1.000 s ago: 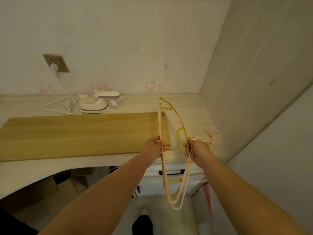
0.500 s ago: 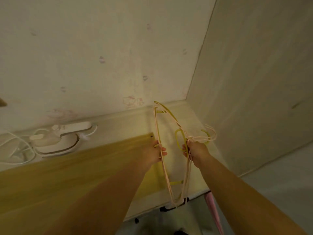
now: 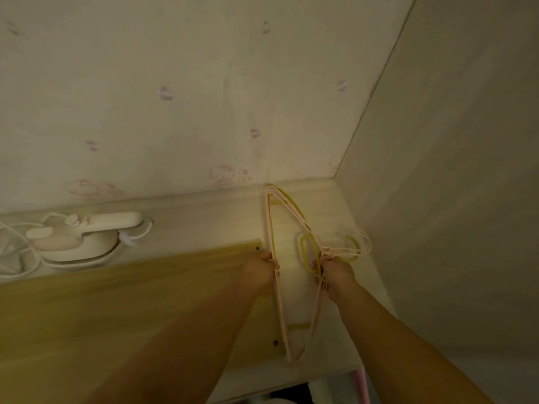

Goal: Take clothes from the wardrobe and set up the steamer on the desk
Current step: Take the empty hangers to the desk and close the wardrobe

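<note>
While both forearms reach up from the bottom of the frame, the two hands hold a bundle of thin hangers (image 3: 269, 228) over the right part of the tabletop (image 3: 210, 225), just right of centre. The left hand (image 3: 261, 271) is closed around the straight pink bar on the bundle's left side, and the right hand (image 3: 335, 271) is closed around the neck of the bundle, where the pink and yellow-green hooks fan out toward the right. The hangers form a long narrow triangle running from the back edge of the tabletop, near the wall, down to the front edge at lower centre; whether their lower tip touches the surface cannot be told. No clothing is seen on them. A yellowish wooden board (image 3: 116, 301) lies flat on the tabletop, filling the lower left of the frame, its right end just beside the left hand and passing under the pink bar. At the left edge, behind the board, the white steamer (image 3: 84, 237) lies against the wall, with its white cord (image 3: 17, 258) looped beside it at far left. A pale wall with faint pink prints fills the upper frame, and a plain panel (image 3: 452, 170) rises on the right.
</note>
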